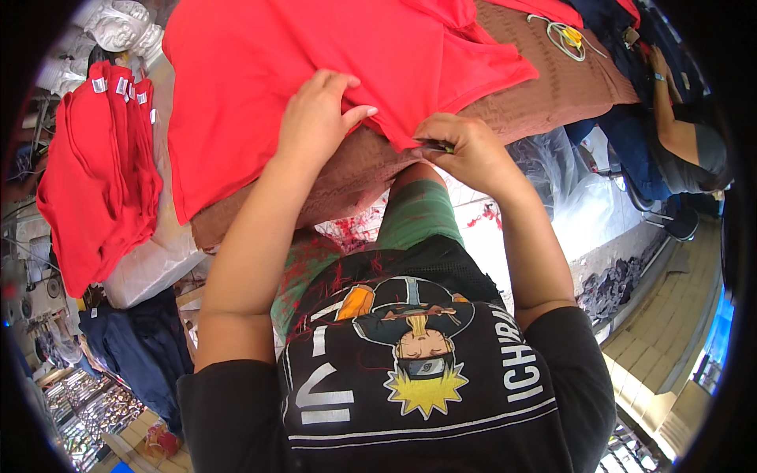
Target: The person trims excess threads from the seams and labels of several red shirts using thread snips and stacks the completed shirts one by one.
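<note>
A red garment point(260, 87) is spread over the brown-covered table in front of me, its near edge hanging at the table's rim. My left hand point(319, 114) rests on the cloth, its thumb apart from the fingers and nothing gripped in it. At the garment's near corner, my right hand point(465, 150) is closed around a small dark tool, which looks like thread snips point(435, 146). The tool's tip touches or nearly touches the red edge; my fingers hide most of it.
Brown cloth point(536, 94) covers the table, with a coiled pale cord point(569, 39) at its far right. Red garments with white labels point(102, 173) hang at left above dark blue clothing point(142, 347). Clear plastic point(560, 173) lies to the right. Another person point(686, 142) works at far right.
</note>
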Available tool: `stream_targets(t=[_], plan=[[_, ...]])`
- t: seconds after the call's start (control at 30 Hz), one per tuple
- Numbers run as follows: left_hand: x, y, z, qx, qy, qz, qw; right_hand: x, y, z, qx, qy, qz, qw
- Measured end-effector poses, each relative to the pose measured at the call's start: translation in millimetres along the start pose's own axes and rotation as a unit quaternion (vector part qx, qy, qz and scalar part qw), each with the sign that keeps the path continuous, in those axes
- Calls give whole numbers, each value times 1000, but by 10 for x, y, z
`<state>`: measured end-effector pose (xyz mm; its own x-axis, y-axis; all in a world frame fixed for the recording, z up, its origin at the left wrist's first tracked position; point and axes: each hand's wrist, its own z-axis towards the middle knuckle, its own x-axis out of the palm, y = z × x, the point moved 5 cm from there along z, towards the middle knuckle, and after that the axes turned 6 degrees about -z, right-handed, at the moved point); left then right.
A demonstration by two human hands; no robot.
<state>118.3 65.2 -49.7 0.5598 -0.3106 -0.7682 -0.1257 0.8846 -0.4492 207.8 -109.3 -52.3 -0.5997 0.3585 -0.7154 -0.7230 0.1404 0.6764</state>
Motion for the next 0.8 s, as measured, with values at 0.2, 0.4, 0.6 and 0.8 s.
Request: stream_targets(t=[0.2, 0.4, 0.6, 0.8], plan=[[-114, 225, -114, -171, 59, -170, 969, 64, -62, -20, 2, 25, -16, 1000], [-1305, -425, -404, -97, 262, -342, 897, 58, -116, -31, 12, 24, 6, 1000], [-1450, -526, -741, 46, 375, -144, 915, 74, -145, 1, 23, 40, 23, 999], [-751, -106, 462, 89, 69, -9, 994, 70, -59, 19, 12, 43, 1, 999]])
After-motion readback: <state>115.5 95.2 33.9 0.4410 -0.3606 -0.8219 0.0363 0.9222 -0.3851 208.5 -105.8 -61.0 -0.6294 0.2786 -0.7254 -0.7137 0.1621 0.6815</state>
